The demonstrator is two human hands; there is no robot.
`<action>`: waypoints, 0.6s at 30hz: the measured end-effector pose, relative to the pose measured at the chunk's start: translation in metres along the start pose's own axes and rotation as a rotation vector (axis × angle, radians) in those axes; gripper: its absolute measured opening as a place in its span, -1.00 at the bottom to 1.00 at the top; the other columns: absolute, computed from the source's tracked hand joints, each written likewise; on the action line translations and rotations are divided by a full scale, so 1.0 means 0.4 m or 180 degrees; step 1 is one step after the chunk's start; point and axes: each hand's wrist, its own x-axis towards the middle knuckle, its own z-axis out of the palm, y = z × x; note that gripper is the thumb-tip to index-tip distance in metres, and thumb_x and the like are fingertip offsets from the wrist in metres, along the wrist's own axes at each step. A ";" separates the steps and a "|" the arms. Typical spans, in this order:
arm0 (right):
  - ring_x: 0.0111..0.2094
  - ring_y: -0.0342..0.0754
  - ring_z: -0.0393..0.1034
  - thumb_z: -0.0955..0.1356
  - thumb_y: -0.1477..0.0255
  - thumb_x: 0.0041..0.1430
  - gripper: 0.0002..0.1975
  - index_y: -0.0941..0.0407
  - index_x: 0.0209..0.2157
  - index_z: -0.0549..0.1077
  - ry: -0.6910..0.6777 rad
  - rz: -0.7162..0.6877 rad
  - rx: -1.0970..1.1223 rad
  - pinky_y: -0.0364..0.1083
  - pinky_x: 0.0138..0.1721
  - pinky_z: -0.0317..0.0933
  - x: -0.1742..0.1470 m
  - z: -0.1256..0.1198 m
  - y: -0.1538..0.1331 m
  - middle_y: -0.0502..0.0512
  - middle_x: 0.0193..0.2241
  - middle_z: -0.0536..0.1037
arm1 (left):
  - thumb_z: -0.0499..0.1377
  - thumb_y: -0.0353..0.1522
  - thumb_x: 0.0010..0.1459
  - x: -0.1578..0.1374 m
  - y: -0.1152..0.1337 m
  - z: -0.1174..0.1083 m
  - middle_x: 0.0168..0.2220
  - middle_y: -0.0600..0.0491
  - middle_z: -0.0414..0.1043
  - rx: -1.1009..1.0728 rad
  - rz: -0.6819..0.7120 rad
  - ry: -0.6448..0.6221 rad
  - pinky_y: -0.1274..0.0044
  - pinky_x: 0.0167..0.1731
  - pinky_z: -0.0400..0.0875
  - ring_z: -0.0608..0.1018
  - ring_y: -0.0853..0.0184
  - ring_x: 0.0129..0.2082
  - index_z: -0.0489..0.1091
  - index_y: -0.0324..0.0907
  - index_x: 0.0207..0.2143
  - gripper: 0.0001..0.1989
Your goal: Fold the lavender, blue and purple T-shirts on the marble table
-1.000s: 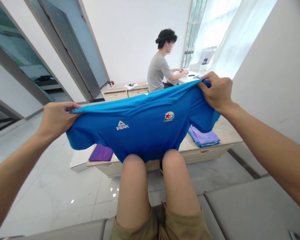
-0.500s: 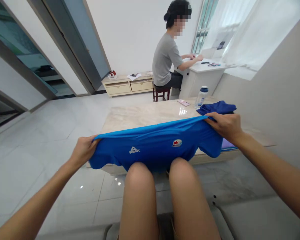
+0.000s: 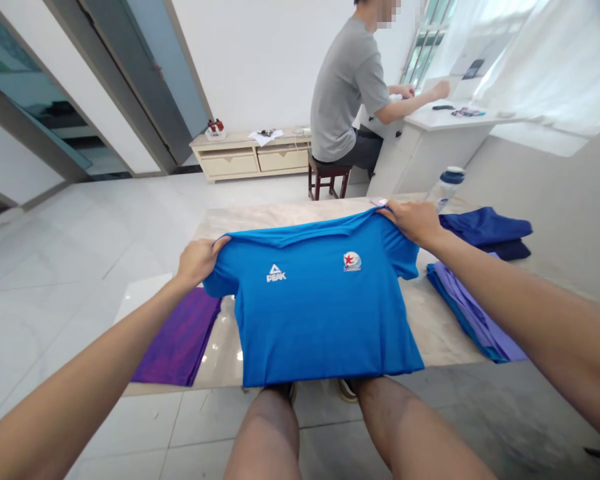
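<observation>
A bright blue T-shirt (image 3: 320, 313) with a white PEAK logo and a round badge lies spread front up on the low marble table (image 3: 280, 217), its hem reaching the near edge. My left hand (image 3: 197, 260) grips its left shoulder. My right hand (image 3: 413, 219) grips its right shoulder at the collar side. Both arms reach out over my bare knees.
A folded purple cloth (image 3: 177, 343) lies left of the shirt. Lilac garments (image 3: 473, 310) and dark blue ones (image 3: 485, 227) lie at the right, beside a water bottle (image 3: 445, 187). Beyond, a person in a grey shirt (image 3: 347, 87) sits at a white desk (image 3: 430, 143). A low cabinet (image 3: 253, 157) stands by the wall.
The shirt has gone from hanging stretched in the air above my knees to lying flat on the table. Both hands moved forward and down with it. My view tilted downward.
</observation>
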 end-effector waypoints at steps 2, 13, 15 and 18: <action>-0.13 0.17 0.66 0.11 -0.04 0.69 -0.18 0.40 -0.05 0.67 -0.0308 -0.0002 -0.0162 0.01 -0.19 0.10 0.088 0.037 -0.017 0.57 -0.19 0.70 | 0.05 0.03 0.54 0.081 0.020 0.031 -0.27 -0.23 0.68 -0.0183 -0.0201 0.0020 0.44 -0.25 0.33 0.67 0.01 -0.15 0.59 -0.21 -0.41 -0.36; 0.20 0.36 0.51 0.25 0.30 0.60 -0.51 0.41 0.26 0.49 -0.0543 -0.0247 0.0292 0.20 0.15 0.33 -0.003 0.098 -0.226 0.62 0.19 0.59 | 0.19 -0.27 0.50 0.024 0.101 0.206 0.16 -0.23 0.62 -0.0649 0.0875 0.0085 0.27 0.21 0.46 0.61 0.06 0.15 0.49 -0.29 0.23 -0.62; 0.25 0.38 0.47 0.27 0.31 0.56 -0.52 0.33 0.30 0.48 -0.0520 -0.0306 0.0580 0.24 0.22 0.35 -0.159 0.094 -0.253 0.56 0.26 0.56 | 0.13 -0.24 0.51 -0.117 0.109 0.244 0.25 -0.26 0.56 -0.0757 0.1318 0.0024 0.18 0.29 0.44 0.57 -0.02 0.26 0.46 -0.26 0.27 -0.59; 0.31 0.36 0.43 0.24 0.30 0.56 -0.52 0.27 0.29 0.49 -0.0403 -0.0041 0.0936 0.25 0.28 0.35 -0.400 0.072 -0.268 0.52 0.31 0.52 | 0.08 -0.17 0.52 -0.325 0.105 0.276 0.32 -0.26 0.50 -0.1187 0.1330 0.0231 0.12 0.38 0.40 0.51 -0.04 0.35 0.43 -0.19 0.29 -0.55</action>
